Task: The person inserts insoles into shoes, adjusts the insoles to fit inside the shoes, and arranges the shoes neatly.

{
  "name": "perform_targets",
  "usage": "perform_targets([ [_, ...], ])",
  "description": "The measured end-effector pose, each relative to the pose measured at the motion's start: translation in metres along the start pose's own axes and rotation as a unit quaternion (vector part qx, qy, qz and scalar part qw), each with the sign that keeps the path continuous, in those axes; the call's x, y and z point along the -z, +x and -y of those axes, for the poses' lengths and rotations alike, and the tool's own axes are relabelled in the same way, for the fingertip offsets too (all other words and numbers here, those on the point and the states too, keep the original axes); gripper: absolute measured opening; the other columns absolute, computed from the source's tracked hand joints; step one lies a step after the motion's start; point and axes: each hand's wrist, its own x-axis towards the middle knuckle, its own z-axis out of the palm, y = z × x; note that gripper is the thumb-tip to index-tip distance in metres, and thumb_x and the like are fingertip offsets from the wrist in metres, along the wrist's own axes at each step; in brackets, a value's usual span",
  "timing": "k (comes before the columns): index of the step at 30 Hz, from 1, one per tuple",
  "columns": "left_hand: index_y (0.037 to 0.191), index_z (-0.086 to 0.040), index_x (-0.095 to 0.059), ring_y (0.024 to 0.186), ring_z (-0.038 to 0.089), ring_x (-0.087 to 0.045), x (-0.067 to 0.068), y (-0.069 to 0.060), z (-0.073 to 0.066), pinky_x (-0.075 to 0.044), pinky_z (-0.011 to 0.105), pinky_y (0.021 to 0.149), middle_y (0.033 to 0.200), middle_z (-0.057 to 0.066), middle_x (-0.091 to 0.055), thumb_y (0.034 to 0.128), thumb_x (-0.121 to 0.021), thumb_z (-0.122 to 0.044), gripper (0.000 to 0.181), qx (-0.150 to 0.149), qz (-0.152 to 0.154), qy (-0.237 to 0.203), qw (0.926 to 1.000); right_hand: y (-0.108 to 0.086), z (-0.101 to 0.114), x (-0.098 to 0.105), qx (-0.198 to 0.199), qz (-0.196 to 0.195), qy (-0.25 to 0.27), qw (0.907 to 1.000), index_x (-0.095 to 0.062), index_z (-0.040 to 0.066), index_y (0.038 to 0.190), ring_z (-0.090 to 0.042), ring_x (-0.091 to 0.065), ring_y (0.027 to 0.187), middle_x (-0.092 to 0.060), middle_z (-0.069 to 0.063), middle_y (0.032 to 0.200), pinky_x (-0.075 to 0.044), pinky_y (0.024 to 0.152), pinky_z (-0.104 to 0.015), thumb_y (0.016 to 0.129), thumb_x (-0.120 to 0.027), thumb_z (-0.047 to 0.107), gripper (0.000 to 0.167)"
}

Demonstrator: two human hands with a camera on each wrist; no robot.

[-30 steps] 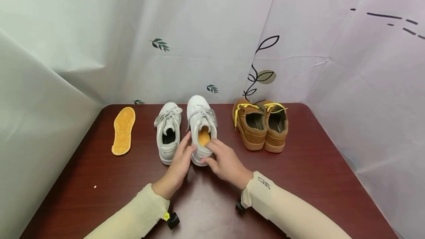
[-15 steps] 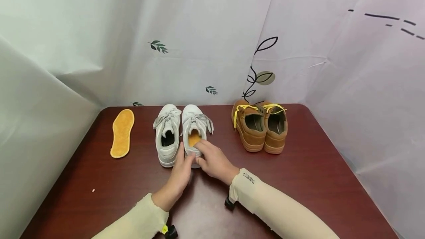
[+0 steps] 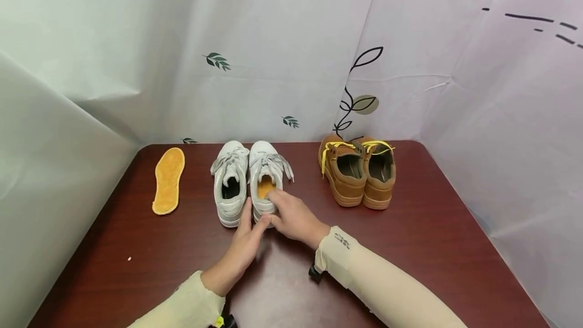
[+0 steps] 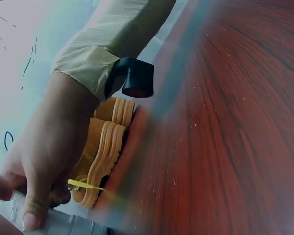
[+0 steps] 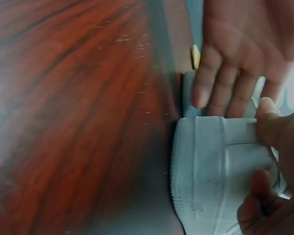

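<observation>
Two white sneakers stand side by side in the head view, toes toward the curtain. My right hand point(image 3: 296, 220) pinches the heel rim of the right sneaker point(image 3: 265, 158), fingers inside the opening and thumb outside. A yellow fuzzy insole point(image 3: 265, 187) shows inside that shoe. My left hand point(image 3: 238, 249) is by the same heel, on its left side. In the right wrist view its fingers point(image 5: 228, 85) are straight against or just beside the shoe; contact is unclear. The left sneaker point(image 3: 230, 209) has a dark interior. A matching loose insole point(image 3: 168, 181) lies at the far left.
A pair of brown shoes point(image 3: 349, 186) with yellow laces stands to the right on the dark red table point(image 3: 410, 247). A small white speck point(image 3: 129, 258) lies on the left. A pale curtain point(image 3: 255, 65) hangs behind the table.
The right white sneaker has shifted left, up against the left one. My right hand has moved left with it, still at the heel. My left hand has drawn slightly nearer to me.
</observation>
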Motion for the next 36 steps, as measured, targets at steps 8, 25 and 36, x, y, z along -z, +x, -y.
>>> perform_targets([
  [8, 0.155, 0.006, -0.015, 0.147, 0.045, -0.026, 0.006, -0.008, 0.007, -0.027, 0.055, 0.117, 0.16, 0.029, -0.021, 0.0909, -0.055, 0.003, 0.076, -0.044, 0.023, -0.035, 0.9982, 0.002, 0.002, 0.001, -0.025, 0.015, 0.009, 0.9995, -0.054, 0.015, 0.105, -0.01, -0.053, 0.08, -0.055, 0.005, 0.096, -0.047, 0.07, -0.027, 0.089, -0.074, 0.038, 0.035],
  [25, 0.096, 0.011, -0.066, 0.081, 0.01, -0.069, 0.048, -0.018, 0.019, -0.056, 0.025, 0.075, 0.087, 0.011, -0.071, 0.0946, -0.052, 0.006, 0.015, -0.091, 0.04, -0.037, 0.9944, 0.024, 0.042, 0.029, -0.004, -0.029, -0.087, 0.9958, -0.062, 0.016, 0.106, -0.009, -0.052, 0.065, -0.055, 0.004, 0.094, -0.047, 0.058, -0.026, 0.093, -0.065, 0.037, 0.025],
  [36, 0.097, 0.0, -0.072, 0.089, 0.001, -0.066, 0.097, -0.015, 0.01, -0.052, 0.015, 0.079, 0.091, 0.002, -0.072, 0.0938, -0.054, 0.014, 0.023, -0.269, -0.073, 0.049, 0.9591, 0.021, 0.08, 0.012, 0.101, -0.091, -0.219, 0.9663, -0.06, 0.015, 0.102, -0.012, -0.049, 0.054, -0.054, 0.001, 0.089, -0.046, 0.047, -0.026, 0.089, -0.067, 0.031, 0.022],
])
